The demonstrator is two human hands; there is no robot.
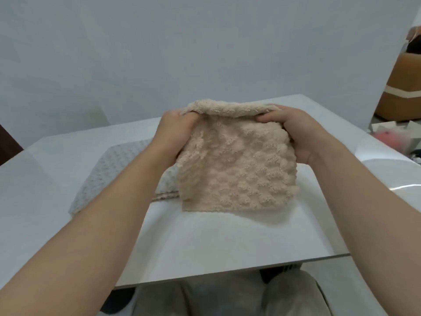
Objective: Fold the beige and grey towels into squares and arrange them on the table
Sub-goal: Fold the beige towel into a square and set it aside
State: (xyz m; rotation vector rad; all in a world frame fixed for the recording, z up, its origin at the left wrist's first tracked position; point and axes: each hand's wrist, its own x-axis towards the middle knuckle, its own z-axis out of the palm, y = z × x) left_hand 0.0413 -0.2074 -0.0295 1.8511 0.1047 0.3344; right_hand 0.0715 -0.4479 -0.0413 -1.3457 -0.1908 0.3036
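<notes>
1. Head view: the left hand (175,131) and right hand (293,133) each grip an upper corner of the beige towel (237,172), with the fingers curled round its folded top edge.
2. The towel hangs at frame centre, its lower edge at or just above the white table (205,247).
3. The grey towel (118,169) lies flat on the table at centre left, partly hidden by the left forearm.

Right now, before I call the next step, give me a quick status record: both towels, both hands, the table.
beige towel: held up over the table, hanging from its top edge, not yet laid down
beige lower edge: at or just above the table; contact cannot be told
left hand: grips the top left corner
right hand: grips the top right corner
grey towel: lies flat on the table, left of the beige towel and partly hidden behind it
table: white, carries the grey towel
</notes>
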